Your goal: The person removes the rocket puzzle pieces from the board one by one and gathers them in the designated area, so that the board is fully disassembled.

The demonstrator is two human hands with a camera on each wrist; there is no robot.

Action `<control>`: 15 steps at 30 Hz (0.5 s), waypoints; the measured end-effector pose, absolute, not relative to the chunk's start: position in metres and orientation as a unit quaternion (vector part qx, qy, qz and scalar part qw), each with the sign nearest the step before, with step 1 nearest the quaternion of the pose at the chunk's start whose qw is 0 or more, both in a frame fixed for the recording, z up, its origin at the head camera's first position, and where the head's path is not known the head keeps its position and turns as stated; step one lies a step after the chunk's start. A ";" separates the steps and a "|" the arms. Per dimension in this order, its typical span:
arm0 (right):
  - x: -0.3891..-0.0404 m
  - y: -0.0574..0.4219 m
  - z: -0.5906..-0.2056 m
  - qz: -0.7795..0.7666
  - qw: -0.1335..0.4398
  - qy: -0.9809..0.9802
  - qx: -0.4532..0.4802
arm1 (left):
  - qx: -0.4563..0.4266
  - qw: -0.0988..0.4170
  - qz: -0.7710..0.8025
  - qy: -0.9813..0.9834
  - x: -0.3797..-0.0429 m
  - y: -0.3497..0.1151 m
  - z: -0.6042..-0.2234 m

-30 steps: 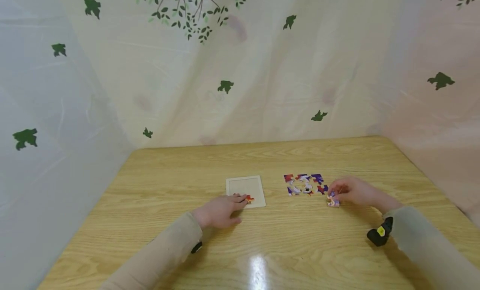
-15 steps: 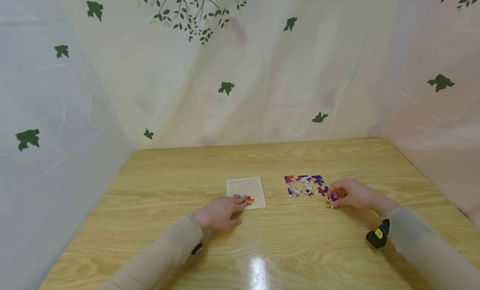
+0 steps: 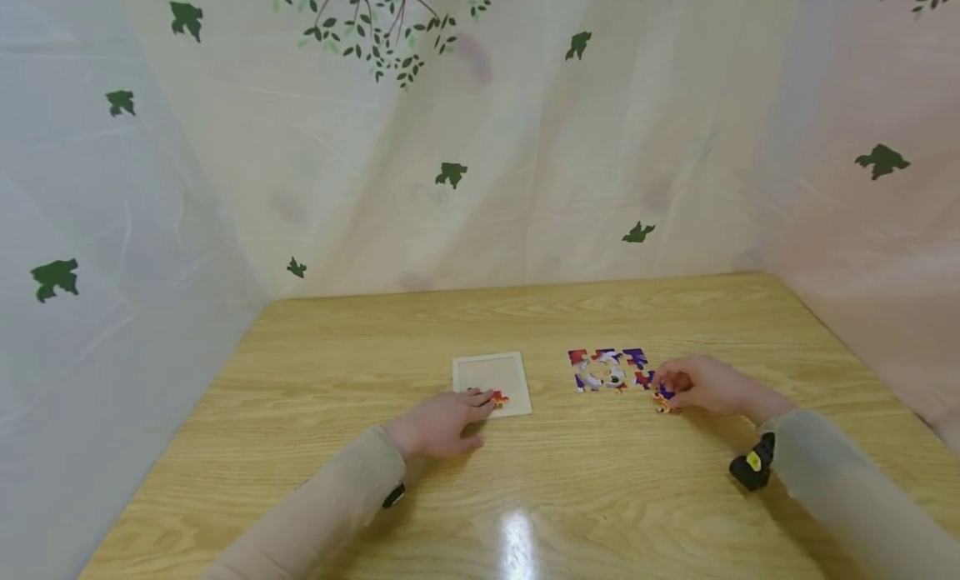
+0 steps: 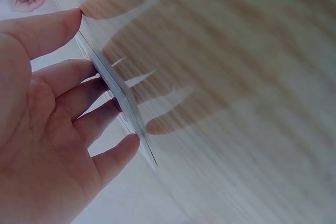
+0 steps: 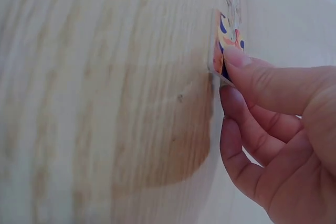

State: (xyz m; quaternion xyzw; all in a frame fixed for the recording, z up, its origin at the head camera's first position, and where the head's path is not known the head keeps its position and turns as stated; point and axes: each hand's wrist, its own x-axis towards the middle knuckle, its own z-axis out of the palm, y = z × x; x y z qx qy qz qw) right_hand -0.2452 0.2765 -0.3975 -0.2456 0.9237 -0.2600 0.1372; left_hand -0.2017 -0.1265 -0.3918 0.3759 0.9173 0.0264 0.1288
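My left hand (image 3: pixel 438 424) lies with fairly straight fingers over the near left part of a pale square puzzle tray (image 3: pixel 487 372). Red and orange puzzle pieces (image 3: pixel 500 399) sit in the tray by its fingertips, partly hidden by them. In the left wrist view the fingers (image 4: pixel 84 82) reach onto the tray's edge, thumb apart. My right hand (image 3: pixel 708 386) pinches an orange, yellow and dark blue puzzle piece (image 5: pixel 229 38) between thumb and fingers, close to the table. Just left of it lie several loose purple, white and red puzzle pieces (image 3: pixel 588 384).
The wooden table (image 3: pixel 420 513) reaches back to a light cloth backdrop (image 3: pixel 525 213) printed with green leaves and birds. Cloth also hangs along the left and right sides. Between the tray and the loose pieces runs a strip of tabletop.
The puzzle piece in the right hand has turned; its lilac and pale part faced the camera earlier, now orange and dark blue show. My left hand stays in place on the tray.
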 end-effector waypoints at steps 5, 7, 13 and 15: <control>-0.246 0.274 -0.398 -0.266 0.136 0.921 -0.248 | 0.377 0.126 0.024 0.917 -0.202 -0.127 -0.392; -0.245 0.274 -0.398 -0.265 0.134 0.923 -0.246 | 0.378 0.124 0.021 0.917 -0.203 -0.127 -0.394; -0.243 0.272 -0.398 -0.258 0.131 0.927 -0.238 | 0.379 0.123 0.024 0.917 -0.203 -0.128 -0.394; -0.242 0.272 -0.398 -0.256 0.129 0.928 -0.239 | 0.380 0.124 0.025 0.916 -0.203 -0.128 -0.393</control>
